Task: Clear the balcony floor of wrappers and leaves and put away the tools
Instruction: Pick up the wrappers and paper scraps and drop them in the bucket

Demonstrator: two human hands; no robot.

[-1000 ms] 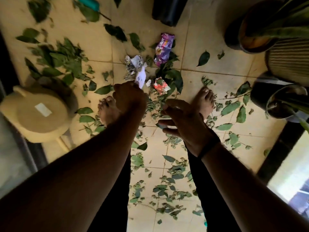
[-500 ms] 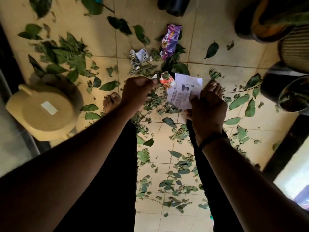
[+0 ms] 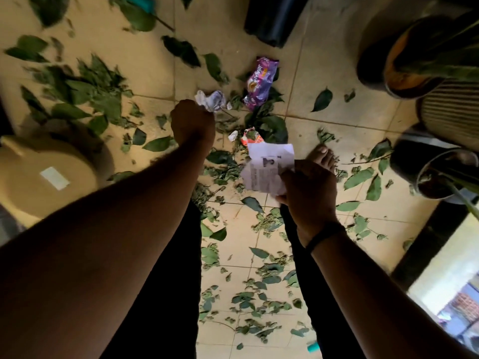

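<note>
The right hand [image 3: 308, 193] holds a white printed sheet of paper [image 3: 268, 168] by its lower right corner, the fingers curled round the edge so that the sheet stands out above the floor, creased and slightly bent. The sheet carries a small dark picture near its middle and blocks of fine print below it; the print is too small to read. The left hand [image 3: 193, 123] is closed into a fist, seen from the back, and whether it grips anything cannot be told.

On the tiled floor [image 3: 145, 60] just beyond the left hand lies a crumpled white wrapper [image 3: 211, 99]. To its right lies a purple snack wrapper [image 3: 260, 82] with pale lettering along its length, blurred and not legible, and a round picture of food lower down. A small red and white wrapper [image 3: 250, 137] lies just above the top edge of the held sheet, among dark leaves.

Green leaves [image 3: 85, 94] are scattered over most of the floor, thickest at the upper left and in a trail between the person's legs. A bare foot [image 3: 322, 156] shows beside the right hand. At the left stands a tan plastic container [image 3: 39, 177] with a blank white label [image 3: 55, 178]. Plant pots [image 3: 425, 55] stand along the right side, and a black object [image 3: 274, 16] stands at the top edge.
</note>
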